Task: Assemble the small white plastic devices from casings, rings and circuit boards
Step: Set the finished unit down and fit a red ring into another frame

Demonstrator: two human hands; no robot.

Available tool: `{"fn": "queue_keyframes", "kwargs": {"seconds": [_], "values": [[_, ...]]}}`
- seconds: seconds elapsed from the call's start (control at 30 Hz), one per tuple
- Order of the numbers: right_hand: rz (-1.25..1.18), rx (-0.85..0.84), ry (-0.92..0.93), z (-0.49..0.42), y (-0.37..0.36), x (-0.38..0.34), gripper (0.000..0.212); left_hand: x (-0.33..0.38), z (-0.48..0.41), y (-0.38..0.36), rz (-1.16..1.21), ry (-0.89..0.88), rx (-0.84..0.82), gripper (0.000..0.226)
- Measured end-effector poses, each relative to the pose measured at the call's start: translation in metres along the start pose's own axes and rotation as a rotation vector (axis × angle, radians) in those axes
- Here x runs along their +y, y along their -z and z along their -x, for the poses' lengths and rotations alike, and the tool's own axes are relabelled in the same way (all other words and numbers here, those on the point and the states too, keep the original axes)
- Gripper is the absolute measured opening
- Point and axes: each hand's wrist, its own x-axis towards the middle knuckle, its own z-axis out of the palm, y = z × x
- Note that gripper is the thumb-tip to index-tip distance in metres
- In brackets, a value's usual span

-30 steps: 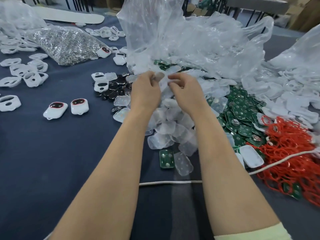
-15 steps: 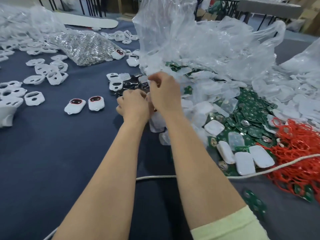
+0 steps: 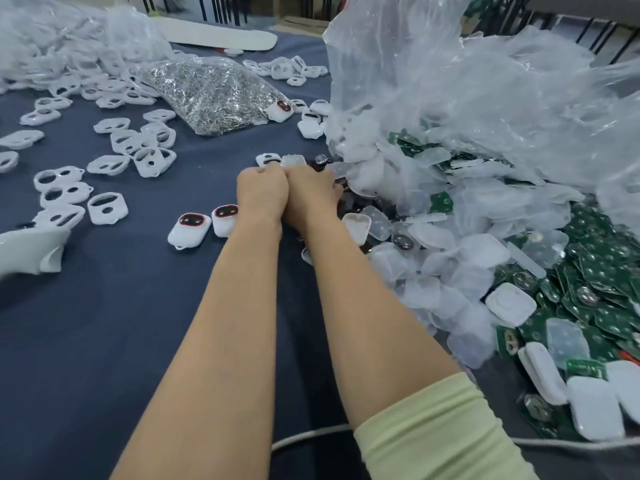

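Observation:
My left hand (image 3: 261, 192) and my right hand (image 3: 311, 195) are pressed side by side, backs toward me, fingers curled together over a small translucent cover that the fingers hide. They hover at the edge of a pile of dark parts (image 3: 349, 202). Two finished white devices with red rings (image 3: 189, 230) lie just left of my left wrist. White front casings with two holes (image 3: 107, 207) are scattered to the left. Translucent covers (image 3: 433, 271) and green circuit boards (image 3: 606, 271) are heaped on the right, with solid white back casings (image 3: 510, 304) among them.
A bag of small metal parts (image 3: 211, 91) lies at the back centre. A large crumpled clear plastic bag (image 3: 485, 98) rises behind the heap on the right. A white cord (image 3: 304, 438) crosses the dark blue tabletop (image 3: 104, 341) near me.
Both hands have moved left, away from the cover heap, and closed up against each other. One second ago they pinched a translucent cover apart from each other.

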Motion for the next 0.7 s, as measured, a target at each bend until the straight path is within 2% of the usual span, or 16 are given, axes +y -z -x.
{"fn": "queue_keyframes", "kwargs": {"seconds": [0.1, 0.17, 0.27, 0.4, 0.53, 0.63, 0.7], "values": [[-0.282, 0.143, 0.057, 0.005, 0.014, 0.0, 0.032, 0.006, -0.002, 0.002, 0.136, -0.083, 0.05, 0.012], [-0.543, 0.248, 0.118, 0.017, 0.033, 0.003, 0.032, 0.012, 0.003, 0.001, 0.204, -0.111, 0.049, 0.019], [-0.656, 0.339, 0.153, 0.044, 0.062, 0.022, 0.034, 0.025, 0.026, -0.016, 0.289, -0.16, -0.105, 0.013], [-0.616, 0.385, 0.054, 0.091, 0.087, 0.072, 0.037, 0.023, 0.074, -0.056, 0.224, -0.181, -0.268, 0.02], [-0.553, 0.474, -0.14, 0.145, 0.106, 0.13, 0.03, 0.003, 0.13, -0.094, 0.29, -0.031, -0.481, 0.022], [-0.289, 0.572, -0.393, 0.176, 0.112, 0.171, 0.029, -0.01, 0.165, -0.115, 0.35, 0.066, -0.573, 0.019], [-0.113, 0.509, -0.574, 0.191, 0.117, 0.194, 0.032, -0.015, 0.183, -0.128, 0.314, 0.096, -0.573, 0.018]]}}
